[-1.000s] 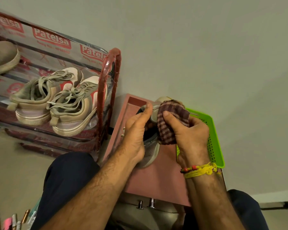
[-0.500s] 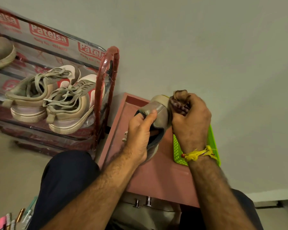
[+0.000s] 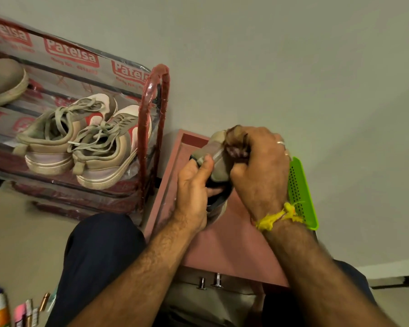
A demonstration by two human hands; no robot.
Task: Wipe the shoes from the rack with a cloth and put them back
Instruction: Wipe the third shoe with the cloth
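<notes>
My left hand [image 3: 195, 190] grips a beige shoe [image 3: 219, 165] by its opening, holding it above the pink cabinet top [image 3: 224, 241]. My right hand [image 3: 257, 166] clutches a dark checked cloth [image 3: 236, 149] and presses it against the shoe's toe; most of the cloth is hidden in my fist. To the left stands the red shoe rack [image 3: 154, 128], wrapped in printed plastic. A pair of beige sneakers with red patches [image 3: 85, 142] sits on its middle shelf, heels toward me. Another beige shoe [image 3: 3, 83] lies on the upper shelf at the far left.
A green perforated basket [image 3: 301, 192] sits on the cabinet behind my right wrist. Two metal drawer knobs [image 3: 209, 282] stick out below the cabinet top. Bottles and small tubes [image 3: 0, 308] stand on the floor at lower left. A plain wall rises behind everything.
My right hand has carried the cloth from the shoe's side up over its toe, bunching it into the fist. The left hand keeps its grip on the shoe.
</notes>
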